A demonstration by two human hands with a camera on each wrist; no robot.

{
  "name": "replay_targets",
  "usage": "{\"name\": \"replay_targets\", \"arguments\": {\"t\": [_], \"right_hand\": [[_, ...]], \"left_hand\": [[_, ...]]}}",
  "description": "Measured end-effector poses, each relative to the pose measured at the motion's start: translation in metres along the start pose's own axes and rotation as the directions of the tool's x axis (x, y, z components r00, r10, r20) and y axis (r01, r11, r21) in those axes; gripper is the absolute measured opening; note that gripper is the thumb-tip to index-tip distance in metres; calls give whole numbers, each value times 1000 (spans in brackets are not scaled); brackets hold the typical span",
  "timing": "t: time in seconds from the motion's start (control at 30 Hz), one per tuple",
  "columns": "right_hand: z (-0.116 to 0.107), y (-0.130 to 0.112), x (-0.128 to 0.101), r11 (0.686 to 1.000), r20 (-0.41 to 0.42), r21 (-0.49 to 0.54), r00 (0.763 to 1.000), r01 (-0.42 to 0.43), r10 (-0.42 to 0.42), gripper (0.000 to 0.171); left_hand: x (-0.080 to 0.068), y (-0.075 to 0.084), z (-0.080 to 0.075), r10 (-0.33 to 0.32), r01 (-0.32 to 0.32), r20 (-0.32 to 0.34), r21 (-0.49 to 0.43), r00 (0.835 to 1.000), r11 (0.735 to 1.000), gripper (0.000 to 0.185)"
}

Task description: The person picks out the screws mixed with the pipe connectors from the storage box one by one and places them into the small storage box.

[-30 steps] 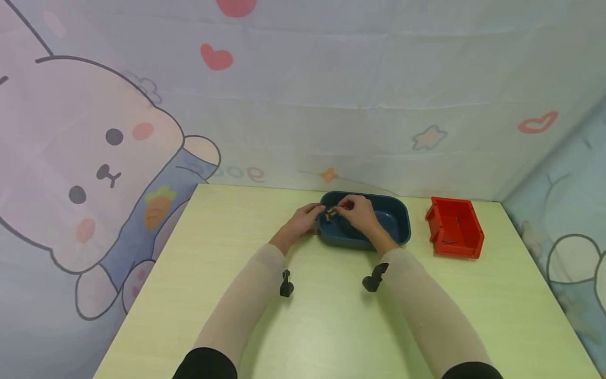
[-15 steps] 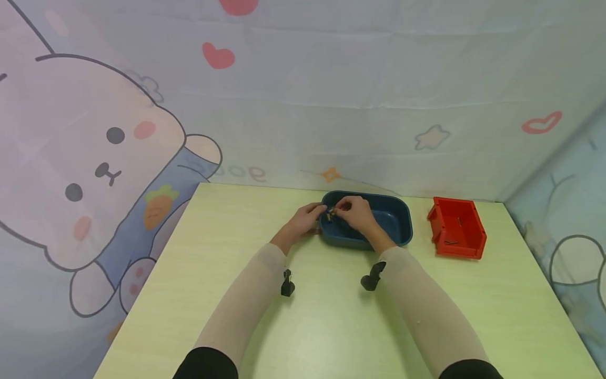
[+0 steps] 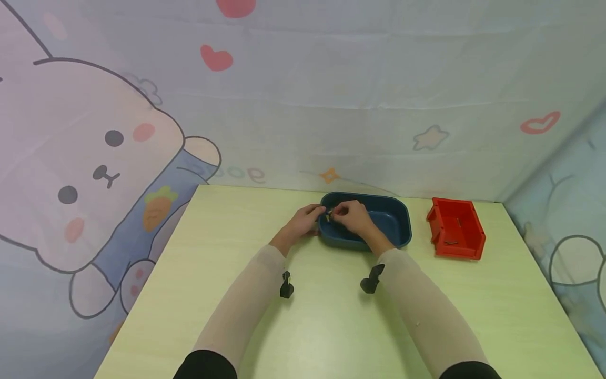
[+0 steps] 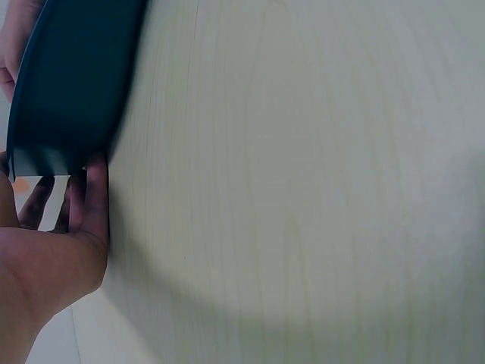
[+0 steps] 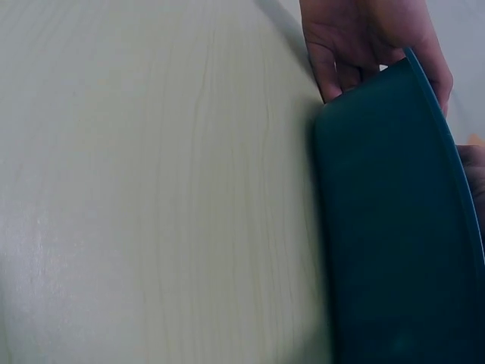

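A dark blue rectangular plastic tub (image 3: 389, 223) stands near the table's back edge. My left hand (image 3: 299, 221) grips its left end, thumb at the rim and fingers against the outer wall, as the left wrist view shows below the tub wall (image 4: 72, 83). My right hand (image 3: 354, 217) reaches into the tub's left part, with thumb and fingertips together on small brass-coloured pieces (image 3: 328, 216). These are too small to name, and the fingers partly cover them. In the right wrist view, the tub's side hides most of the right hand (image 5: 474, 163).
To the right of the tub stands a red plastic bin (image 3: 456, 227) with a few thin metal pieces (image 3: 451, 242) inside. The pale wooden table (image 3: 326, 326) ends at a printed cloth backdrop (image 3: 303, 131) behind the tub.
The right fingertips have shifted slightly left and down over the brass-coloured pieces, covering more of them. The left hand, tub and red bin stay in place.
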State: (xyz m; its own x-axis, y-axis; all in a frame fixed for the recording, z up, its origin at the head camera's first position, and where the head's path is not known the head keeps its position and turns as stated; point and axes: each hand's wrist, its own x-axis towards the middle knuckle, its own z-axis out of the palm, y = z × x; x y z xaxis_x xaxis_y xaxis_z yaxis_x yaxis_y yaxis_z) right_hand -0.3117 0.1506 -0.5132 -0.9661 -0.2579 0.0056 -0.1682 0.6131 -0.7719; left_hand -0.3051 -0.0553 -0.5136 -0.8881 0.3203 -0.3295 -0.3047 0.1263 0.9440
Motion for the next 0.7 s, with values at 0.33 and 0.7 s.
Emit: {"name": "replay_targets", "arguments": {"t": [0.33,0.7], "right_hand": [[6,2,2,996,57,-81,998,46,-41,17],[6,3,3,988,71,-136,996,69,-60,16]], "left_hand": [[-4,-1,-2,-10,10,5,-19,1000,1000,55],[0,-1,0,16,-16,0,1,1000,1000,53]]}}
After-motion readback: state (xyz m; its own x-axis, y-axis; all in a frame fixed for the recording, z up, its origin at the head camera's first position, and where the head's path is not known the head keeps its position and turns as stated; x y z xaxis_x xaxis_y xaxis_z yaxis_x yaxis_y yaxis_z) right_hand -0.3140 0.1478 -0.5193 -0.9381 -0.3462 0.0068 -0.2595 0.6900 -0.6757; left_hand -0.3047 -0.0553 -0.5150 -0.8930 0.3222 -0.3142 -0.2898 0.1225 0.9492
